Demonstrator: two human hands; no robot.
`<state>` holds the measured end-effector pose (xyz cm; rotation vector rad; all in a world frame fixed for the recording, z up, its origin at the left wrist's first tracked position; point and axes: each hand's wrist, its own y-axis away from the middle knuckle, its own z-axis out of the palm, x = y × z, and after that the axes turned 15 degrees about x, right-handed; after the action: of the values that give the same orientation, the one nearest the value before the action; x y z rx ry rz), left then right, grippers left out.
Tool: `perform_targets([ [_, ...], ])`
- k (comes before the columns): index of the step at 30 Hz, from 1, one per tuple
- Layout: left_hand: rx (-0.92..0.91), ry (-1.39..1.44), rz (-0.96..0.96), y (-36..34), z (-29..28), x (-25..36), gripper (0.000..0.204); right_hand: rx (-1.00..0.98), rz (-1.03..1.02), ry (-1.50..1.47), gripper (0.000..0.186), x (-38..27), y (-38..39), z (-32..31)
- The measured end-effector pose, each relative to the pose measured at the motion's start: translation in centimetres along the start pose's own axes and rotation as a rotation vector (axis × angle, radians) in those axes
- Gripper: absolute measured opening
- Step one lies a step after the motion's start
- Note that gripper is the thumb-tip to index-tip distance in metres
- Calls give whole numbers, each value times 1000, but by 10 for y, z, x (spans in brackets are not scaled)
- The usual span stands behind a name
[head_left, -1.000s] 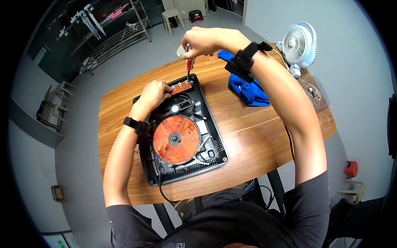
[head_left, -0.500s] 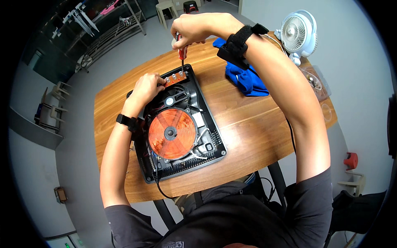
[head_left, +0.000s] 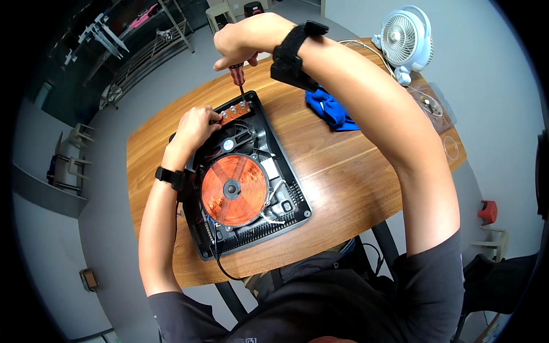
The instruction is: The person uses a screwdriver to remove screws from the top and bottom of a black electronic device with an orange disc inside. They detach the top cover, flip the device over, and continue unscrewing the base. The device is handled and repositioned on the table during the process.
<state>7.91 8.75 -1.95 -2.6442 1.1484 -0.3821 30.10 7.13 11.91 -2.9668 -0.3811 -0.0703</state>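
Observation:
An opened induction cooker (head_left: 298, 194) lies on the wooden table, its black casing turned at a slant. Inside are a round copper coil (head_left: 220, 200), a black cooling fan (head_left: 243, 137) and, at the far end, a narrow orange circuit board (head_left: 235, 113). My right hand (head_left: 245, 44) is wrapped round the red-and-white handle of a screwdriver (head_left: 237, 75). Its shaft points down, with the tip at the board's right end. My left hand (head_left: 197, 124) has its fingers curled and pressed on the board's left end; the fingertips are partly hidden.
A blue cloth (head_left: 331, 111) lies right of the cooker, partly behind my right forearm. Farther right are a small white fan (head_left: 400, 37) and a clear plastic box (head_left: 432, 106) with small parts. A black cord (head_left: 224, 270) runs off the table's near edge.
My right hand has moved a little left, and the screwdriver handle now leans left instead of standing nearly upright. My left hand stays at the board. The whole view has shifted slightly.

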Motion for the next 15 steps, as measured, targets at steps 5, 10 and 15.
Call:
perform_targets([
  [5,13,-18,28,1,3,-6,27,-13,119,22,44,-3,-3,-6],
  [10,-1,-21,24,-3,1,-2,27,-17,101,-78,45,3,4,-6],
  [15,11,-3,10,0,-2,1,27,90,-51,-232,43,-1,7,-1],
])
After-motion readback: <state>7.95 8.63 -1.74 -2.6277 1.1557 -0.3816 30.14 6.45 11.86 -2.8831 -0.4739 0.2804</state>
